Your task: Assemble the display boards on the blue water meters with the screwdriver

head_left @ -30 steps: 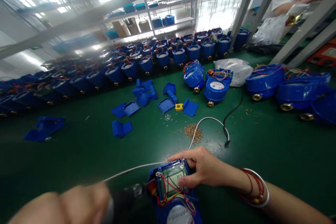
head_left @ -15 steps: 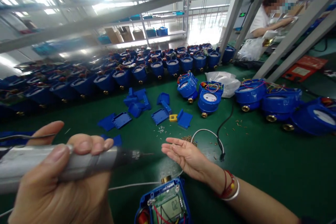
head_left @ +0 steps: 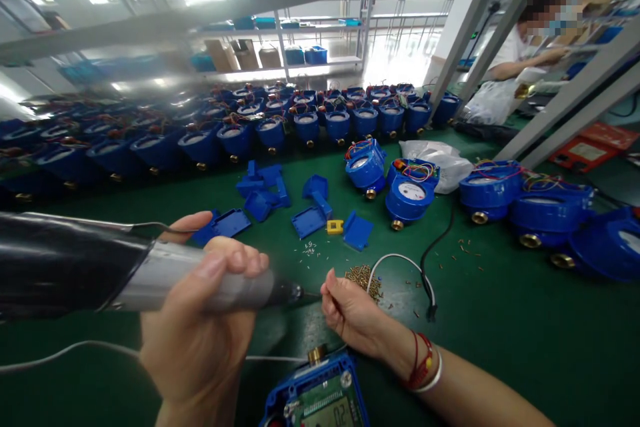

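Note:
My left hand (head_left: 205,320) is wrapped around an electric screwdriver (head_left: 200,277), its bit pointing right. The bit's tip meets the fingers of my right hand (head_left: 350,310), which are closed in a pinch; whatever they hold is too small or hidden to make out. Below both hands, at the bottom edge, sits an opened blue water meter (head_left: 313,390) with a green circuit board, a small display and a brass fitting. A pile of small brass-coloured screws (head_left: 364,280) lies just behind my right hand, and tiny white pieces (head_left: 310,249) lie farther left.
Blue plastic covers (head_left: 265,190) and a small yellow part (head_left: 335,227) lie mid-table. Rows of blue meters (head_left: 235,140) line the back, several more (head_left: 410,193) stand right. A cable (head_left: 400,257) curls near the screws. Behind the metal frame, a person (head_left: 515,53) works at right.
My right hand has gone from open, palm up, to closed fingers at the bit. My left hand has brought the screwdriver to the right, up to those fingers.

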A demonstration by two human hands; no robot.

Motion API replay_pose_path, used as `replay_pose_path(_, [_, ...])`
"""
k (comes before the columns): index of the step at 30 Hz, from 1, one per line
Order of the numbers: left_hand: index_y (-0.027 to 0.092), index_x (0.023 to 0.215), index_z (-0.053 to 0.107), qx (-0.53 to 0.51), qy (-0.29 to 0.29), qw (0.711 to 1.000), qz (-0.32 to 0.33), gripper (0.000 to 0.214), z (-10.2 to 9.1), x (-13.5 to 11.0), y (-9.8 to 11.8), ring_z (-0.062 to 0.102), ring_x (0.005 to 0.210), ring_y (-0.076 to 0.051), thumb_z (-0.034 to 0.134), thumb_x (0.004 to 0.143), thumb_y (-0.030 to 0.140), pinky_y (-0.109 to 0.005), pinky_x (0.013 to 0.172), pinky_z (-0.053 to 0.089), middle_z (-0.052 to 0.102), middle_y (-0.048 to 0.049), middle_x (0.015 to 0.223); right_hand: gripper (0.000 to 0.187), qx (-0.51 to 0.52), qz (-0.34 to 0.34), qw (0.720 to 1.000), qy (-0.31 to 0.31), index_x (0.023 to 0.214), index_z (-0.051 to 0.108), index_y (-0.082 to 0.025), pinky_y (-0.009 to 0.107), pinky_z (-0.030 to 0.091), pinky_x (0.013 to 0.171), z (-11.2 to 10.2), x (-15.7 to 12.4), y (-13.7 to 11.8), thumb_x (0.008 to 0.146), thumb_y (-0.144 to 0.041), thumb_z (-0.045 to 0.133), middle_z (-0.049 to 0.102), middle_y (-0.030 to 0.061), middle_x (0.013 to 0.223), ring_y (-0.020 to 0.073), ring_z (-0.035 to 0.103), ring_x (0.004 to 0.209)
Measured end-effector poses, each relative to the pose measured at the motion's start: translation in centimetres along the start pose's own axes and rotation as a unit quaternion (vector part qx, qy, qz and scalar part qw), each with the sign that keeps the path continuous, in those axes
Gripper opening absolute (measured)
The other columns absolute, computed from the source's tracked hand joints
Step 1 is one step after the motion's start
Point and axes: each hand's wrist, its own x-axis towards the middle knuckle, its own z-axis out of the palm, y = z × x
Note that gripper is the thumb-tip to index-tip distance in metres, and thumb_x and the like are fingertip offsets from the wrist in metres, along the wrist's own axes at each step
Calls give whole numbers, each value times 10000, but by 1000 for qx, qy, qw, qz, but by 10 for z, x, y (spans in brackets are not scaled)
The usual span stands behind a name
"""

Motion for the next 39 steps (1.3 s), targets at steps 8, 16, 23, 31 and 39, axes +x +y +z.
replay_pose_path(8, [220,1041,585,11,-45,999,14,327,4,-7,-5,450,589,-136,596,718,170,-290,605,470,515,10,603,530,-55,-31,998,-7,666,545,-130,224,130,416,7,-4,0,650,-638,697,407,-97,397,37,278,373])
replay_pose_path(16, [221,1011,583,40,-71,997,19,305,8,-10,-5,477,570,-138,612,710,178,-300,606,469,544,14,600,551,-101,-47,994,2,664,570,-127,239,119,424,6,-5,1,667,-672,653,391,-96,393,41,258,368])
replay_pose_path(23, [218,1034,579,24,-97,995,5,311,5,-9,-6,464,553,-135,596,725,195,-291,575,455,528,7,595,555,-147,-80,986,8,617,575,-128,241,126,438,6,-4,-4,684,-676,634,405,-85,389,46,260,380])
replay_pose_path(31, [238,1066,540,21,-136,990,26,355,-1,-14,-2,457,545,-145,594,718,192,-303,549,439,512,11,575,572,-174,-75,982,-8,631,577,-135,239,133,430,8,-7,-5,702,-702,586,383,-90,390,51,239,377])
replay_pose_path(39, [275,1040,553,34,-94,994,47,368,1,-28,6,442,553,-142,657,689,240,-312,571,429,505,20,580,538,-224,-116,968,-7,731,662,-128,225,205,454,11,-11,-9,796,-646,530,411,-74,419,66,296,406])
